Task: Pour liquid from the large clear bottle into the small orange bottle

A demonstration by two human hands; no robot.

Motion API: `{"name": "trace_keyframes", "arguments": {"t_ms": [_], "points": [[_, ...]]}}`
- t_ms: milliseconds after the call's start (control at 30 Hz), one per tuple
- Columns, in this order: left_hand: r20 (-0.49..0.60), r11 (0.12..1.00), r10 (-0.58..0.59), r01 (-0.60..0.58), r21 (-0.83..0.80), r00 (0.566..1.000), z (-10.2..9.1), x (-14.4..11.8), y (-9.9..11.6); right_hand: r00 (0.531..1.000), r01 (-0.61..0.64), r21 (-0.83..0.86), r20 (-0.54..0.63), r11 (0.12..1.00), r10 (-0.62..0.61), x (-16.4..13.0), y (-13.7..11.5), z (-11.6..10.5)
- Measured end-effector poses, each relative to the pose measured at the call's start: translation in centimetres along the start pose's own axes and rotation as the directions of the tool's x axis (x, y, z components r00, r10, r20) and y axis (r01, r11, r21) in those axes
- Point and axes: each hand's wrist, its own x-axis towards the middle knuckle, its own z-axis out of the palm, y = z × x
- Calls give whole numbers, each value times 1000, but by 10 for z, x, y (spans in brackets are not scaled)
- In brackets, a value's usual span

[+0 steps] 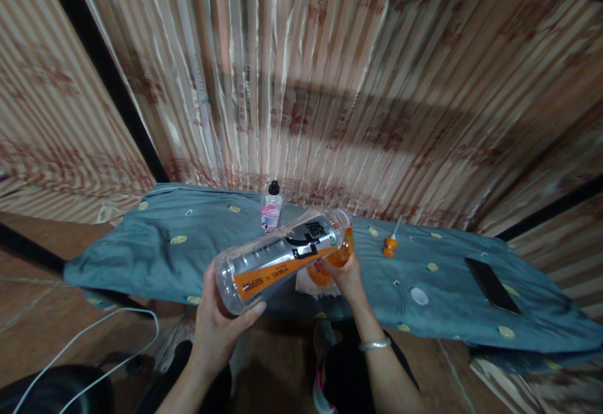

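Left hand fingers grip the tilted bottle (nearly sideways); right hand fingers clasp its neck

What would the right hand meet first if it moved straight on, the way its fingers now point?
The right hand points up and away, over the blue cloth. It already touches the tilted bottle's mouth and an orange thing. Beyond them probably comes the striped curtain; depth is unclear.
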Motion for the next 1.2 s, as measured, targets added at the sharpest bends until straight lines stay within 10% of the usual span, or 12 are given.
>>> {"name": "trace_keyframes", "arguments": {"t_ms": [1200], "points": [[-18,987,-95,92,-128,995,5,-2,5,1000,14,38,15,999,-15,0,6,1]]}}
